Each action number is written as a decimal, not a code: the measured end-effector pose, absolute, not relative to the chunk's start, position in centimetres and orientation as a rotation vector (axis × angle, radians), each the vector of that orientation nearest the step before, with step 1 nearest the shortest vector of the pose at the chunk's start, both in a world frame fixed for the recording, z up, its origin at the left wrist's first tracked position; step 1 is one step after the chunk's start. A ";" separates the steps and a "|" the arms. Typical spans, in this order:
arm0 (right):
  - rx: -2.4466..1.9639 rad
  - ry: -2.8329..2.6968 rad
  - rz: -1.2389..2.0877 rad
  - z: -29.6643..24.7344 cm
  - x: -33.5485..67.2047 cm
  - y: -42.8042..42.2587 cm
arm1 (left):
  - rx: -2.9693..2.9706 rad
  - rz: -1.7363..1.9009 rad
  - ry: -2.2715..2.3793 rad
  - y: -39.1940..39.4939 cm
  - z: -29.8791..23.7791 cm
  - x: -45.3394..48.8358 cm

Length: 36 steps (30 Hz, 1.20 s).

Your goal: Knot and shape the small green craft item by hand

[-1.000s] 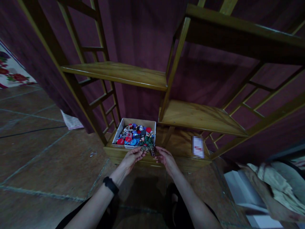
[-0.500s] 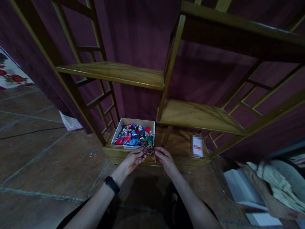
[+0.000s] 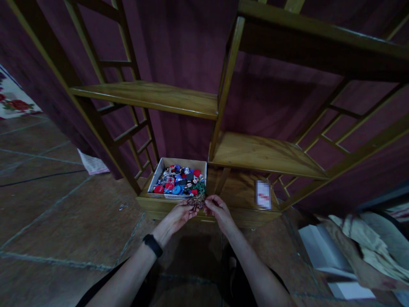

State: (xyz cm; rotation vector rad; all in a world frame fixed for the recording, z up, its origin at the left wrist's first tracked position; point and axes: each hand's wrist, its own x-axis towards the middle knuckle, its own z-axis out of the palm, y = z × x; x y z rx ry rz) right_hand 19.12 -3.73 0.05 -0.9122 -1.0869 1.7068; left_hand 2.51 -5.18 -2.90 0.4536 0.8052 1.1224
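Note:
A white cardboard box (image 3: 159,171) stands on the lowest board of a wooden shelf unit (image 3: 255,153), filled with several small red, blue and dark trinkets (image 3: 179,181). Just in front of the box's right corner, my left hand (image 3: 179,213) and my right hand (image 3: 217,209) meet. Both pinch a small tangled ornament (image 3: 196,199), brownish with a green part, between their fingertips. A dark band is on my left wrist.
The shelf unit has bare boards at mid height left (image 3: 150,96) and right, and a top board upper right. A small card (image 3: 263,194) lies on the bottom board. Tiled floor spreads left; pale cloth and white sheets (image 3: 348,260) lie at the lower right. A dark red wall stands behind.
Both hands have stayed together on the ornament and drifted slightly left and up in the picture. The view has shifted a little; the box has not moved.

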 end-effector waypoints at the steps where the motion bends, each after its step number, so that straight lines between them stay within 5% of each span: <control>1: -0.913 -1.105 1.697 0.1 19.0 -3.7 | 0.457 1.115 0.795 -5.2 -2.9 2.5; 36: -0.872 -0.966 1.829 0.2 19.0 -3.7 | 0.771 1.263 0.987 -4.9 -2.0 2.0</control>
